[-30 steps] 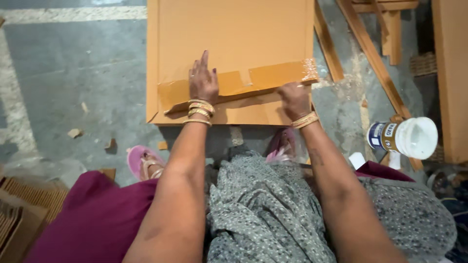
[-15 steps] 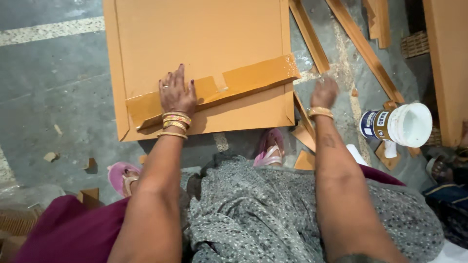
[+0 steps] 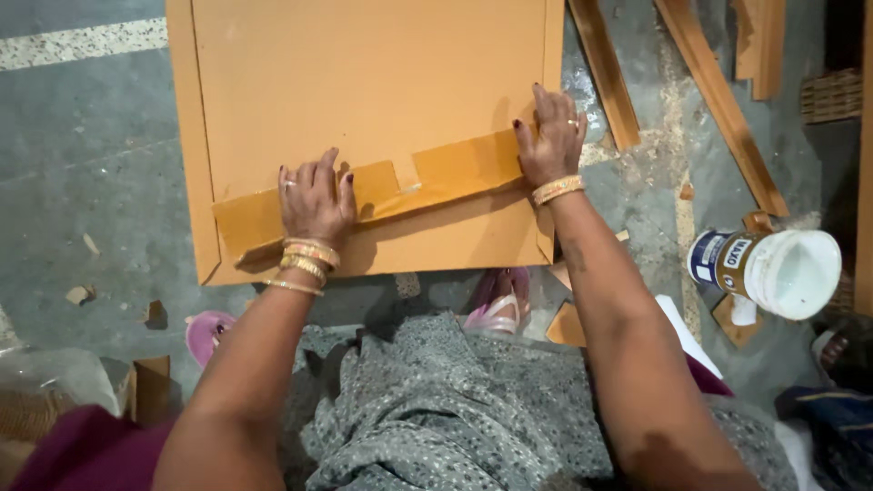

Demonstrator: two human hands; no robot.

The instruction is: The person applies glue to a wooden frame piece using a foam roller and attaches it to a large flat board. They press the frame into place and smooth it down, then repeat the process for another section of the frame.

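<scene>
Grey concrete floor [image 3: 100,191], flat cardboard sheet [image 3: 364,82], perhaps glossy strip [image 3: 436,177]

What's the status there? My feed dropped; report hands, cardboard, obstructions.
Left hand and right hand flat, pressing cardboard strip onto cardboard sheet. Sheet on floor. Glue tub lies apart, to the right.

White plastic tub [image 3: 773,271] w/ blue-and-brown label [image 3: 723,259], lying on its side, right edge of frame on the grey floor.

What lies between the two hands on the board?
In the head view, a tan strip with a notch in its upper edge spans the orange board from the left hand to the right hand.
</scene>
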